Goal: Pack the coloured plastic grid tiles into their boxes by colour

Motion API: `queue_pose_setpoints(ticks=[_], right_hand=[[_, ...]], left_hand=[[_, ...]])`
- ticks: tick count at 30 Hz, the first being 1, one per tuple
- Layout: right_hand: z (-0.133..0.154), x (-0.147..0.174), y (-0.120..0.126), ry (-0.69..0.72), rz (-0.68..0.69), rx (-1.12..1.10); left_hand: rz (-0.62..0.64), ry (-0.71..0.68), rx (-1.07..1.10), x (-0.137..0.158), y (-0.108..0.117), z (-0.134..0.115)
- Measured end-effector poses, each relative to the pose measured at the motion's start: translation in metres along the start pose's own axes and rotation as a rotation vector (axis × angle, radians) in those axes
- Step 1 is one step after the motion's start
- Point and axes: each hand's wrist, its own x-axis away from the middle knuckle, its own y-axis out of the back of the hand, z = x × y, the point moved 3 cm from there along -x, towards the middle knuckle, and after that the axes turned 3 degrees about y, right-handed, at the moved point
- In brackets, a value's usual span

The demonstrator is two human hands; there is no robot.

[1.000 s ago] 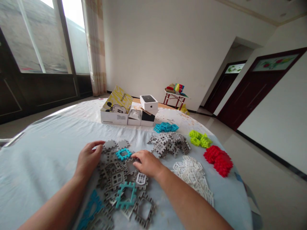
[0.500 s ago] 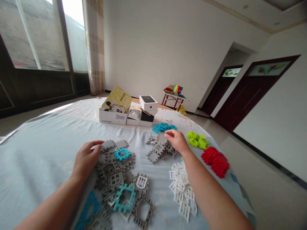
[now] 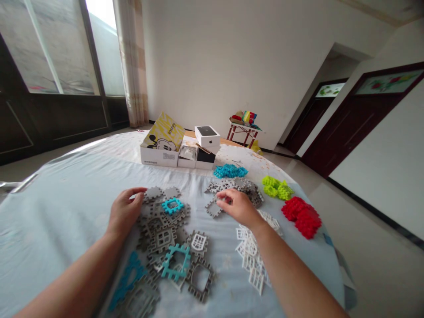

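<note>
My left hand (image 3: pixel 126 211) rests at the left edge of a heap of grey interlocking plastic panels (image 3: pixel 162 238). Its fingers are loosely curved and apart from the thumb, with no piece visible in them. A bright blue frame piece (image 3: pixel 172 206) and a teal frame piece (image 3: pixel 176 262) lie on that heap. Over the near side of a second grey pile (image 3: pixel 255 194) is my right hand (image 3: pixel 239 208). A gap shows between its thumb and forefinger, beside a grey panel (image 3: pixel 213 208) at the pile's near left. Part of this pile is hidden behind the hand.
White lattice pieces (image 3: pixel 250 251) lie beside my right forearm. Farther out are piles of blue pieces (image 3: pixel 231 171), lime-green pieces (image 3: pixel 277 187) and red pieces (image 3: pixel 301 216). A yellow-lidded box (image 3: pixel 160 157) and a white phone box (image 3: pixel 207 137) stand at the table's back.
My right hand has come nearer and slightly left, its fingers away from the grey panel they touched; the right grey pile looks more spread out. My left hand stays by its heap. The view has shifted slightly.
</note>
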Motion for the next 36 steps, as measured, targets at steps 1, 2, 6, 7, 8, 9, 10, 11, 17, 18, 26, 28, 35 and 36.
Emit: queue_pose_setpoints(ticks=[1,2,6,7,8,9,10,11,17,18,26,28,35,36], right_hand=[[0.01,0.005,-0.008,0.034,0.078,-0.012],[0.019,0.011,-0.015,0.075,0.155,-0.019],[0.042,0.028,-0.037,0.227,0.387,-0.023],[0.044,0.03,-0.04,0.245,0.416,-0.01],[0.045,0.032,-0.043,0.258,0.433,0.009],[0.046,0.033,-0.045,0.267,0.441,0.03],[0.046,0.033,-0.047,0.272,0.443,0.05],[0.045,0.034,-0.048,0.271,0.444,0.065],[0.042,0.036,-0.047,0.269,0.466,0.07],[0.042,0.037,-0.047,0.28,0.474,0.069],[0.042,0.037,-0.048,0.279,0.448,0.024],[0.045,0.036,-0.044,0.275,0.419,-0.046],[0.028,0.041,0.017,-0.045,0.242,-0.223],[0.022,0.043,0.029,-0.076,0.219,-0.202]], left_hand=[[0.0,-0.001,-0.004,0.0,0.0,0.0],[0.0,-0.002,-0.007,0.001,0.001,-0.001],[0.005,-0.009,-0.012,0.002,0.002,-0.003],[0.008,-0.009,-0.013,0.002,0.002,-0.003],[0.01,-0.008,-0.014,0.002,0.002,-0.004],[0.012,-0.005,-0.015,0.002,0.002,-0.004],[0.012,-0.001,-0.017,0.002,0.003,-0.004],[0.01,0.003,-0.018,0.003,0.003,-0.004],[0.012,0.023,-0.032,0.003,0.004,-0.004],[0.015,0.026,-0.035,0.003,0.004,-0.004],[0.022,0.044,-0.035,0.004,0.004,-0.003],[0.022,0.046,-0.033,0.004,0.005,-0.003],[0.022,0.046,-0.018,0.004,0.005,-0.004],[0.018,0.046,-0.019,0.004,0.005,-0.004]])
